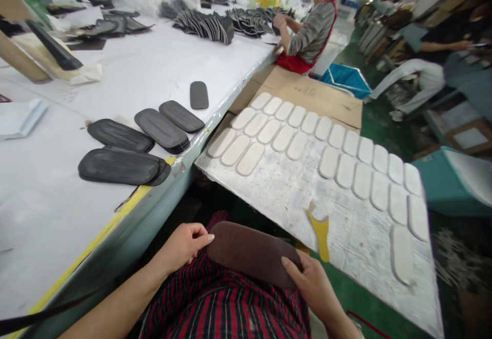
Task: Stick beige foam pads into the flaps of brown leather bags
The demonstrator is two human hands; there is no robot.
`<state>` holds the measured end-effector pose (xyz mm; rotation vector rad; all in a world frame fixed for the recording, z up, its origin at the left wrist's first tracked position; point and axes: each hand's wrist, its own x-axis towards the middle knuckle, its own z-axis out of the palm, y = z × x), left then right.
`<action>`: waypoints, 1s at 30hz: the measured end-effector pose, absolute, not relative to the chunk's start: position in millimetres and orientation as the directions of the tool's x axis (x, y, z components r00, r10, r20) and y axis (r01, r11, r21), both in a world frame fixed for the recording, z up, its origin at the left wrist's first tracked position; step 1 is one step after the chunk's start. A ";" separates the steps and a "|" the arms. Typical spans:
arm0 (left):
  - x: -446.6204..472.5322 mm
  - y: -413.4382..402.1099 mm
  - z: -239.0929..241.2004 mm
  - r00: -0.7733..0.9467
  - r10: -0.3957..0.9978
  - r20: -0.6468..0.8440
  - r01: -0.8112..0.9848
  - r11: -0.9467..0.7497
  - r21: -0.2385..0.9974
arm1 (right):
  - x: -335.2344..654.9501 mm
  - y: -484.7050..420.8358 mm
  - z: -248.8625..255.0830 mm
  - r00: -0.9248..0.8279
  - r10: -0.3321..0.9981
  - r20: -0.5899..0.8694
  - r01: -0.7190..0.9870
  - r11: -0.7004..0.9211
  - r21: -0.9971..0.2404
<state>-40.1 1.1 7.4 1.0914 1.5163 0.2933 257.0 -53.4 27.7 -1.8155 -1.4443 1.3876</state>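
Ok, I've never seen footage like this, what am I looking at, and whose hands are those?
No machine here: one camera sits on a person's head, looking forward and down, so the two bare hands at the bottom are their own. The left hand and right hand each have a grip on one end of a brown oval pad, over the lap. On the left, a white table holds dark grey pads. Ahead, a board carries rows of pale oval pieces and a yellow tool. Further back, another person in a striped sleeve works at the table.
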 end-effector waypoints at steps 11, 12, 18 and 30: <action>-38.6 -0.5 5.9 0.087 0.722 -0.687 0.510 0.560 0.653 | 258.3 -53.1 27.8 -0.003 0.853 -0.522 0.457 -0.464 -0.759; -38.6 -0.1 5.7 0.088 0.719 -0.690 0.516 0.559 0.649 | 261.6 -54.4 27.7 0.007 0.855 -0.519 0.481 -0.458 -0.748; -37.9 1.3 7.2 0.089 0.720 -0.688 0.545 0.543 0.639 | 281.3 -68.0 25.8 0.014 0.792 -0.610 0.401 -0.564 -0.722; -41.6 -0.6 2.6 0.086 0.720 -0.689 0.570 0.531 0.627 | 283.5 -74.9 6.0 -0.005 0.749 -0.663 0.172 -0.652 -0.738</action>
